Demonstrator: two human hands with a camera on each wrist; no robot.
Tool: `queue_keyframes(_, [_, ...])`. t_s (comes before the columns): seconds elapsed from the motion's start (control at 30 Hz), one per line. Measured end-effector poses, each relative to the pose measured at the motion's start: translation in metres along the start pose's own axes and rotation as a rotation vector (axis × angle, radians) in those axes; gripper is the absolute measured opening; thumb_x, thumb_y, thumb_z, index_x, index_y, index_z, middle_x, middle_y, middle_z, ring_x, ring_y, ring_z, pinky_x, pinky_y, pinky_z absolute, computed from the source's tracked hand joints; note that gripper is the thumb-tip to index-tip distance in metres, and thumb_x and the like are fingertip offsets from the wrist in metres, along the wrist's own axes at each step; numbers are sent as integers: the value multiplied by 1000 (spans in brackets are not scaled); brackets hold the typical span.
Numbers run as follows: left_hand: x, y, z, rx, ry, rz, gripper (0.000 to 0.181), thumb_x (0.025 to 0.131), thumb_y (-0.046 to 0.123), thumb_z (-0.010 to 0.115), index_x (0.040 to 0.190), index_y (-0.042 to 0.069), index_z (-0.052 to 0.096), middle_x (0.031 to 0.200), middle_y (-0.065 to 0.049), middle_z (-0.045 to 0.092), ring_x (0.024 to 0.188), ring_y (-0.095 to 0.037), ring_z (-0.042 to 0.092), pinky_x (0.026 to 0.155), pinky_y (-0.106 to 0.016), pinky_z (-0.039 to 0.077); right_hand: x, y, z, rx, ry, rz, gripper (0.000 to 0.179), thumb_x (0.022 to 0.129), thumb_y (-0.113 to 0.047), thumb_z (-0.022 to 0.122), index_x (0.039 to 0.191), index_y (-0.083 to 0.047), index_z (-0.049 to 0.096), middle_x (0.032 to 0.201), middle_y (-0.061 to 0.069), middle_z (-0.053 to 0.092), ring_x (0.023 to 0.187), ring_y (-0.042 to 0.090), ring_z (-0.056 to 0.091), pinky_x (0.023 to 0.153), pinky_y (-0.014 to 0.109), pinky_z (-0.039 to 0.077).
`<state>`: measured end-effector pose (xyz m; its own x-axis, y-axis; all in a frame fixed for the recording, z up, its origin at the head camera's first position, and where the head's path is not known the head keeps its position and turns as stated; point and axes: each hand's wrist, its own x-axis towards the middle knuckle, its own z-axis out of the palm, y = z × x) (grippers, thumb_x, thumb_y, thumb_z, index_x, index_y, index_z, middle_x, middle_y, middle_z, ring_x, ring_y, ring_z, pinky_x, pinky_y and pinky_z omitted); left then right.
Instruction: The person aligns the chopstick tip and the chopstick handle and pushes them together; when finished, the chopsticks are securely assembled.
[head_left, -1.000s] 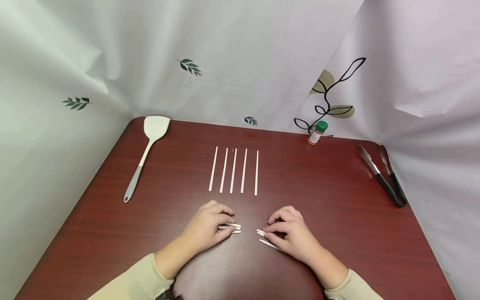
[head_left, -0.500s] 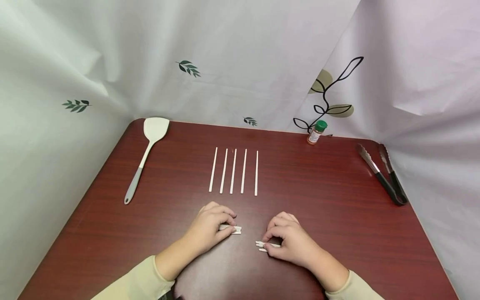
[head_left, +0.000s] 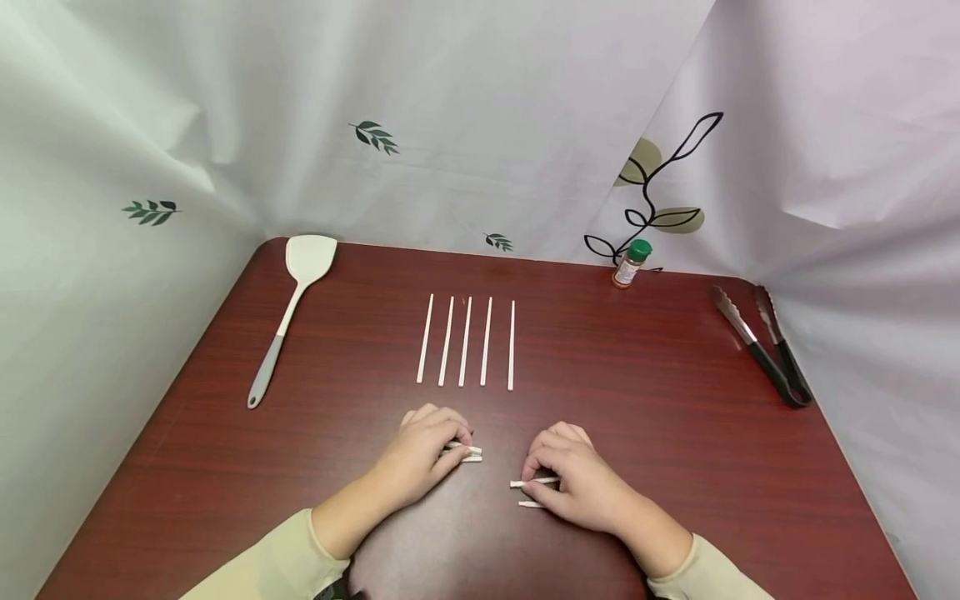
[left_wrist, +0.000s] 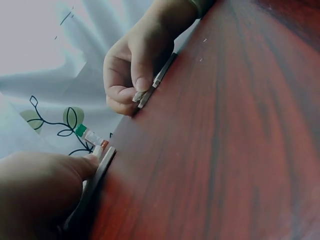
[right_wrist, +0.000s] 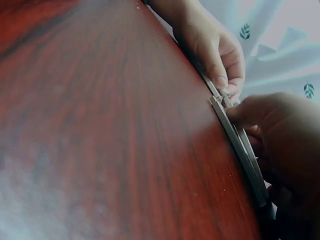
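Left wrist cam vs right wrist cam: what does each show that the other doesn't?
Only left wrist: a small green-capped bottle with a white label, and a black-outlined branch print with olive leaves.

Only right wrist: dark-green leaf-sprig prints.

Both: the left hand and right hand, thin white sticks at their fingers, the red-brown wood-grain table, and the white fabric backdrop.

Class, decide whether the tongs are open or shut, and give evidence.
The tongs are open: in the head view, their metal tips lie clearly apart, the arms joining only at the black handle end.
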<state>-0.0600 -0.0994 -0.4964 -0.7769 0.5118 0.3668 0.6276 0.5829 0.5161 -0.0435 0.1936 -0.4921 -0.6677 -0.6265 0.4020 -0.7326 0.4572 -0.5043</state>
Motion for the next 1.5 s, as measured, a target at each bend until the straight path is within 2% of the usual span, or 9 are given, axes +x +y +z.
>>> queue_keyframes(0.17, [0,-1,1,-9,20,3,13,93,19,81,94,21,68,107,10,70,97,-12,59,85,-41,42,-1,0,-1,3,-28,51,20,94,-20,81,97,-29,64,99,-22,59,99,3,51,98,43,37])
queue_keyframes(0.37, [1,-2,1,-53,41,12,13,94,17,80,95,18,67,107,8,69,98,-13,62,85,-40,44,-1,1,1,-6,2,82,19,96,-16,77,99,-25,60,97,-22,59,96,4,53,98,42,38])
queue_keyframes(0.57, [2,-2,1,-109,94,120,14,93,9,81,98,14,68,108,4,68,101,-12,67,89,-30,53,0,4,2,39,55,94,10,98,-18,77,102,-22,67,99,-21,63,96,4,57,95,37,40])
queue_keyframes(0.67, [4,0,2,-130,136,194,16,90,6,83,99,11,71,109,0,68,100,-13,69,90,-25,56,1,6,1,57,104,71,14,98,-13,76,110,-18,73,103,-17,66,97,6,59,91,31,42])
queue_keyframes(0.8, [5,5,4,-155,177,258,18,87,2,84,101,9,74,109,-3,69,100,-14,69,92,-22,55,2,7,1,60,165,-23,25,96,-4,74,120,-12,77,102,-10,67,96,11,59,87,24,44])
queue_keyframes(0.93, [7,9,9,-173,203,296,20,85,0,85,100,8,74,108,-5,70,100,-16,70,93,-22,55,5,8,1,65,200,-119,19,104,-12,69,121,-11,78,99,-8,65,93,12,58,86,22,44])
queue_keyframes(1.03, [7,11,11,-188,208,308,20,84,0,86,100,7,74,108,-6,70,99,-16,70,94,-23,55,6,8,2,79,212,-169,21,109,-18,63,122,-11,78,99,-7,64,93,12,58,86,22,44])
queue_keyframes(1.13, [7,12,13,-196,210,310,20,85,1,86,100,7,74,108,-6,70,99,-16,71,93,-22,55,7,8,3,92,210,-203,21,109,-18,63,122,-12,78,98,-7,63,92,11,57,84,22,45])
queue_keyframes(1.5, [7,13,14,-225,208,310,14,90,5,83,100,8,75,107,-6,70,99,-16,70,93,-23,56,7,7,6,89,197,-214,21,105,-15,68,123,-13,79,97,-8,62,91,10,55,83,21,43])
